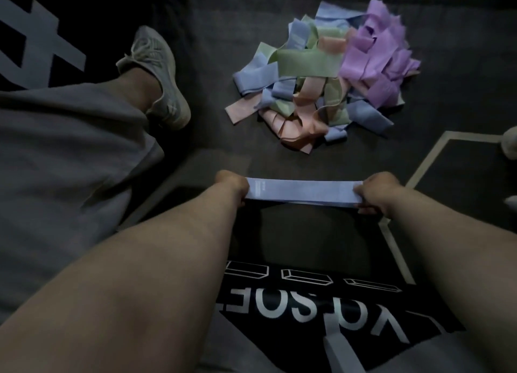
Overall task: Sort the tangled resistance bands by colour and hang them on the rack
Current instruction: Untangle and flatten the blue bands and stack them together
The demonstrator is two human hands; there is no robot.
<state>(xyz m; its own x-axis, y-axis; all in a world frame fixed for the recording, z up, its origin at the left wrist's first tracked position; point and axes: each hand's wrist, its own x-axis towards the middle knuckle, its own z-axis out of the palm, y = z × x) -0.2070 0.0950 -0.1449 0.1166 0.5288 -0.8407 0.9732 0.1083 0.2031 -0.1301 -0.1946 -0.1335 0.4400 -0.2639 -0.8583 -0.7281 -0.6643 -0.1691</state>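
— What's underfoot?
— A dark floor mat (223, 22), dimly lit. A black panel of white lettering (321, 314) lies nearer than the fingers, and a pale line (425, 162) runs off past the right fingers.
— And the bands?
— A tangled pile (321, 73) of purple, green, blue and peach lies on the mat beyond the fingers, well apart from them. A pale shoe (156, 73) sits beyond the left fingers.
— The hands?
— A blue band (302, 190) is stretched flat between them. The left hand (232, 183) grips one end with curled fingers and the right hand (380, 190) pinches the other.
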